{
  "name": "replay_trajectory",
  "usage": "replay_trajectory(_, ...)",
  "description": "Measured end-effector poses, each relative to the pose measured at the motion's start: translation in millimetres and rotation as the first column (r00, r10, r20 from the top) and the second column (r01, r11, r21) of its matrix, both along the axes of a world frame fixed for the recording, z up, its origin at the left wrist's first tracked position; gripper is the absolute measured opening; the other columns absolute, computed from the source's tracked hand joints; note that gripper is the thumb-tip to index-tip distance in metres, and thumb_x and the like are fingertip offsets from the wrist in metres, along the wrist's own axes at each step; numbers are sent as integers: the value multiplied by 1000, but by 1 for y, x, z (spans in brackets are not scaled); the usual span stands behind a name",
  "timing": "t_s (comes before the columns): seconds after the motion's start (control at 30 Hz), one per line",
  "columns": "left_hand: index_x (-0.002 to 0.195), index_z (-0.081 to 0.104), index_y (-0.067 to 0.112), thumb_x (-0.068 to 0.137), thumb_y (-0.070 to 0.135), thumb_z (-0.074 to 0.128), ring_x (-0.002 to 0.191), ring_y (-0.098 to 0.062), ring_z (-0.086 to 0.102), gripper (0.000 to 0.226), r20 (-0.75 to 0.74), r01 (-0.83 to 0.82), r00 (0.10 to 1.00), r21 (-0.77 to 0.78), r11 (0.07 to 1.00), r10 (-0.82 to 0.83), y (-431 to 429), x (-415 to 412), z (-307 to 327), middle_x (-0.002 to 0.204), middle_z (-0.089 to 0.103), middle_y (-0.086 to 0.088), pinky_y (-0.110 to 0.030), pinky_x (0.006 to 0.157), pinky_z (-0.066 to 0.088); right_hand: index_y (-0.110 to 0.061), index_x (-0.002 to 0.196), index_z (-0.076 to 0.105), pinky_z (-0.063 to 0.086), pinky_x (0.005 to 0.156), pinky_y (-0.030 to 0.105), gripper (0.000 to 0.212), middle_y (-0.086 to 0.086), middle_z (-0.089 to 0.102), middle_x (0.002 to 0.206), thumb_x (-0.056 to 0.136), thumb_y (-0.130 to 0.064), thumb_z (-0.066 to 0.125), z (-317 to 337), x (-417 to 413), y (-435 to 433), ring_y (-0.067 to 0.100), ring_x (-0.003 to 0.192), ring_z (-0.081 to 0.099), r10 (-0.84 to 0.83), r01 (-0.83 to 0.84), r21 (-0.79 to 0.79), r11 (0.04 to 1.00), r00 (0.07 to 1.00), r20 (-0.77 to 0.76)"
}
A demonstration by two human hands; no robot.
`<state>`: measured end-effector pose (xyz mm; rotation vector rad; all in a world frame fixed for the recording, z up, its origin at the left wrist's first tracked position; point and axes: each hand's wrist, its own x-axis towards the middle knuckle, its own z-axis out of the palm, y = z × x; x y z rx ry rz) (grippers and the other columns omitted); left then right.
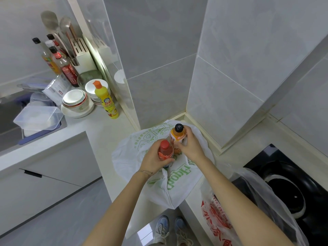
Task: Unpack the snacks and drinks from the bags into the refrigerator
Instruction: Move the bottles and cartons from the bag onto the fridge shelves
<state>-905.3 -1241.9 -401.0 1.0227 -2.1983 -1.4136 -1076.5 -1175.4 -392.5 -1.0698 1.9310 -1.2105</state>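
Observation:
A white plastic bag with green print [177,176] lies open on the pale counter in the corner. Above it, my left hand [153,159] grips a red drink bottle with a red cap [165,150]. My right hand [190,144] grips an orange drink bottle with a black cap [177,135] just behind the red one. Both bottles stand upright over the bag's mouth and nearly touch. A second bag, clear with red print [220,221], sits on the counter at the lower right. No refrigerator is in view.
A black stove with a wok [287,190] is at the right. At the left stand a yellow dish-soap bottle [106,102], stacked bowls [76,100], sauce bottles [65,66], a knife block and plastic containers [38,118] by the sink. My shoes [170,229] show on the grey floor.

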Motion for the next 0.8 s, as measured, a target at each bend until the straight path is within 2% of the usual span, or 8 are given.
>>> replay_trajectory(0.1,123,45,38,66,26,87,109,-5,54,72,3,24,1000,-15,1000,-24,1,4,-3,119,55,16,-9,87,41,-24,132,41,48,100,35,64,-1,54,127,78,-12,75,0,0,-5,13,116,55,-6,6,13,1000,1000,-4)
replay_trajectory(0.27,120,43,41,66,26,86,108,-11,56,71,16,16,1000,-49,999,-15,2,5,-1,115,55,18,-22,88,47,-29,130,42,50,96,37,62,0,56,123,79,-16,74,-5,2,2,15,111,56,-43,46,32,998,994,-97)
replay_trajectory(0.4,141,30,32,68,30,83,109,-9,55,91,64,-5,998,-61,998,9,3,5,-1,125,51,15,-28,90,49,-29,128,45,49,92,34,62,-2,58,120,75,-21,77,-6,2,21,14,111,56,-52,56,18,998,984,-171)
replay_trajectory(0.47,143,24,31,70,34,81,107,-10,56,93,77,-21,997,-73,997,26,7,5,-4,124,53,11,-31,87,51,-31,129,44,47,95,35,64,-1,55,121,75,-22,77,-6,2,28,15,113,52,-36,42,28,999,985,-168)
replay_trajectory(0.57,130,30,28,72,33,81,106,-17,60,77,37,-62,997,-72,995,65,15,5,-10,119,54,8,-37,85,54,-33,131,41,42,101,35,68,0,47,126,74,-21,78,-7,1,33,16,120,45,-29,36,63,997,994,-101)
replay_trajectory(0.63,125,32,32,71,29,82,107,-15,58,74,13,-89,996,-42,995,89,17,5,-13,117,52,10,-36,86,53,-37,131,39,42,104,35,73,-3,44,128,73,-19,79,-9,1,34,14,121,47,-46,47,80,996,999,-8)
replay_trajectory(0.73,127,32,36,69,27,84,110,-11,56,79,-21,-110,994,25,994,110,18,5,-15,121,51,13,-30,89,50,-37,132,34,47,99,30,84,-9,51,128,69,-12,83,-15,9,35,8,117,55,-62,44,95,994,979,194)
replay_trajectory(0.8,132,32,35,69,21,84,112,-9,56,83,-42,-119,992,81,990,123,20,4,-17,124,53,12,-24,91,48,-31,132,31,46,94,24,85,-8,53,124,69,-7,84,-23,15,38,9,114,56,-121,93,133,987,968,221)
